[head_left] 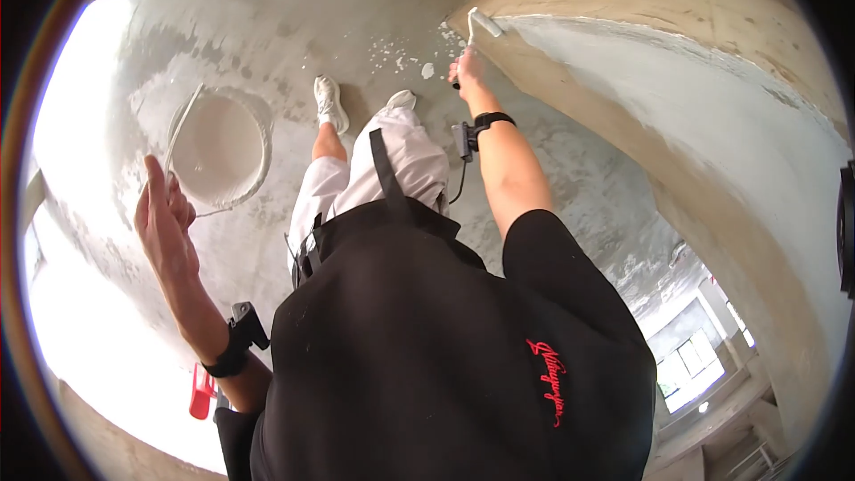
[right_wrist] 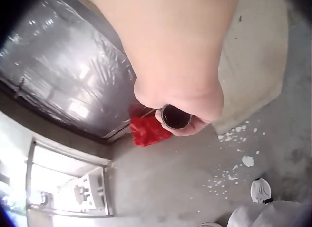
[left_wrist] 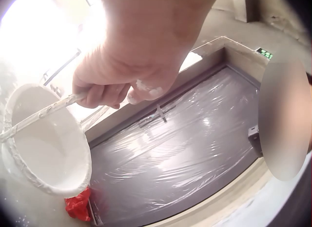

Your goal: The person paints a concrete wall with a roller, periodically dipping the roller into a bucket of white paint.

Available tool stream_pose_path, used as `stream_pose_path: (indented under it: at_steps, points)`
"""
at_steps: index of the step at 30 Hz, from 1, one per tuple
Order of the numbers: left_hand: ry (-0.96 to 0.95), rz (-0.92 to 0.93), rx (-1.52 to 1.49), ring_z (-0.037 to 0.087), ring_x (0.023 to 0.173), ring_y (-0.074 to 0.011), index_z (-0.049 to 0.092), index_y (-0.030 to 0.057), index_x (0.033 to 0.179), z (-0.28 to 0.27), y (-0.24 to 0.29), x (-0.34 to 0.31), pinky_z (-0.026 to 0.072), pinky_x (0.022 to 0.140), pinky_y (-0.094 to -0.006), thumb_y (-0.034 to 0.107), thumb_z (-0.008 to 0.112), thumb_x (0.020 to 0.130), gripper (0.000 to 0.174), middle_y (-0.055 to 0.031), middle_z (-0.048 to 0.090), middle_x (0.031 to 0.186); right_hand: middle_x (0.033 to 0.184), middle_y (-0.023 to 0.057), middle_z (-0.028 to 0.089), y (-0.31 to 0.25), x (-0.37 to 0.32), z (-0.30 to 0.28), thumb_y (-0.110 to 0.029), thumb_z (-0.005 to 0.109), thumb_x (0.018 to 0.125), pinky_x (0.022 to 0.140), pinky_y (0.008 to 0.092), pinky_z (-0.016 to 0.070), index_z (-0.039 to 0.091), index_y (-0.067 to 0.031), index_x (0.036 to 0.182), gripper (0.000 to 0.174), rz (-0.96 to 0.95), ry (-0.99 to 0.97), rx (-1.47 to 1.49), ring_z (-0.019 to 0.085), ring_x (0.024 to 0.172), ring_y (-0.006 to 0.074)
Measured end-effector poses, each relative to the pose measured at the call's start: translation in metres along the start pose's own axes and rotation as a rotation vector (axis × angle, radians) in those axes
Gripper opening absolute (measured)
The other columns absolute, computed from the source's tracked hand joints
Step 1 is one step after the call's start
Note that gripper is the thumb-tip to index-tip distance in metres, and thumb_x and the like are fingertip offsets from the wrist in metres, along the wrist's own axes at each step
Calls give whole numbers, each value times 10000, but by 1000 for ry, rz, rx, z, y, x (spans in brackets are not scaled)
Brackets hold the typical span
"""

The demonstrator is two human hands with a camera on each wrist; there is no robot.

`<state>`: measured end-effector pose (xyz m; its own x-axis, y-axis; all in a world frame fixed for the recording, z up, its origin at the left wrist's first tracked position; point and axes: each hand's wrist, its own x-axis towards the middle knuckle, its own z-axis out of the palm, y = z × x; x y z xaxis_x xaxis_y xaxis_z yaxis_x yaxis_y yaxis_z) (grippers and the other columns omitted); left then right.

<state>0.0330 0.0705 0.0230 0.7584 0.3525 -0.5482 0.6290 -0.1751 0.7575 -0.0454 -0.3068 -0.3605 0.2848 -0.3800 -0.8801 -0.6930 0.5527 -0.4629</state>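
My left hand (head_left: 167, 223) grips the paint-coated handle (left_wrist: 46, 112) of a white bucket (head_left: 266, 147), which hangs beside my leg. Pale paint fills part of the bucket, and white smears mark the base of my palm in the left wrist view. Out ahead, my right hand (head_left: 468, 69) holds a paint roller (head_left: 485, 25) by its grip. The white roller sleeve lies at the lower edge of the wall's painted area (head_left: 623, 58). From the right wrist, only the dark hollow end of the roller's grip (right_wrist: 176, 117) shows inside my curled fingers; the sleeve is hidden.
White paint spots (head_left: 427, 70) dot the grey concrete floor near my shoes (head_left: 329, 105). A door wrapped in clear plastic film (left_wrist: 195, 134) stands ahead, with a red bag (right_wrist: 147, 132) by its corner. The unpainted wall strip (head_left: 570, 76) runs along my right.
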Motion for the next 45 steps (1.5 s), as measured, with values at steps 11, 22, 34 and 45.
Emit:
stream_pose_path:
  at_steps: [11,22,34,45]
  points:
    - [3,6,3,156,487,-38,335,162,560,7,8,-1,131,473,-248,411,579,900,487,82,228,528,518,-3,369,-32,-155,-45,-557,254,942,371,276,294,406,-95,734,530,-88,-1,243,328,386,120]
    - [39,17,61,157,480,-39,366,153,559,16,11,1,126,473,-247,443,586,886,490,85,235,524,528,12,386,2,-55,-17,-486,283,941,367,283,303,399,-84,748,461,-75,57,240,350,394,133]
    - [61,7,65,169,477,-39,462,101,613,6,3,-3,125,473,-239,463,573,887,468,78,246,532,518,22,380,5,-52,-44,-437,265,946,363,287,305,387,-93,715,432,-46,82,185,350,383,142]
    - [94,-8,61,166,482,-41,379,141,575,7,0,-3,143,471,-240,460,550,904,489,73,253,536,514,11,364,8,-121,-66,-461,288,954,352,278,299,395,-84,725,455,-127,125,178,343,377,133]
